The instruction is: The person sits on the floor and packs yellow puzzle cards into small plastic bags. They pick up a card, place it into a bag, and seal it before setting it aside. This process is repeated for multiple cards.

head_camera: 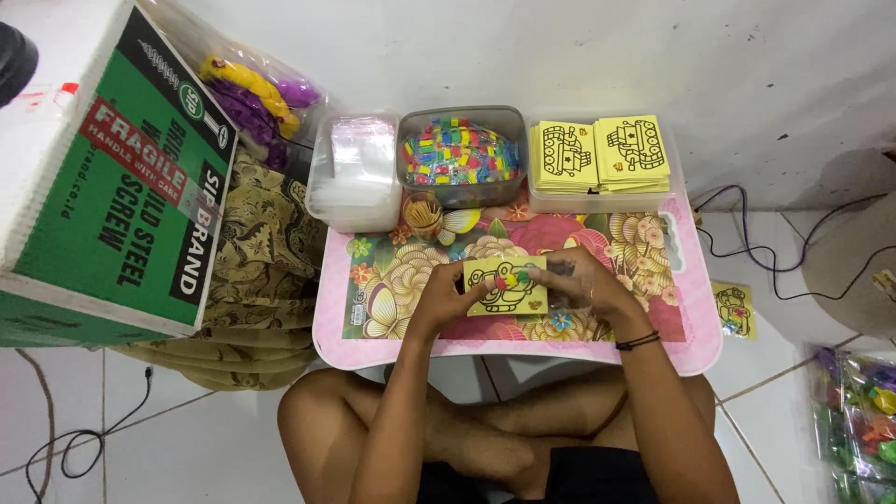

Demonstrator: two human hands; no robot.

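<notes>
Head view showed left hand point(446, 301) and right hand point(577, 285) clamped on the yellow card point(505, 287) above the desk point(523, 353), where its loose coloured packets point(510, 277) could slide off if tilted.

matt yellow paper card point(505, 286), glossy plastic table top point(597, 245), clear plastic tub point(461, 159), corrugated cardboard box point(112, 177)

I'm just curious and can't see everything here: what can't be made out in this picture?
Head view only:
- Yellow card: its edges are covered by the left hand and right hand.
- Small coloured bits on the card: too small to identify.
- Bags on the floor: cut off by the right edge.
</notes>
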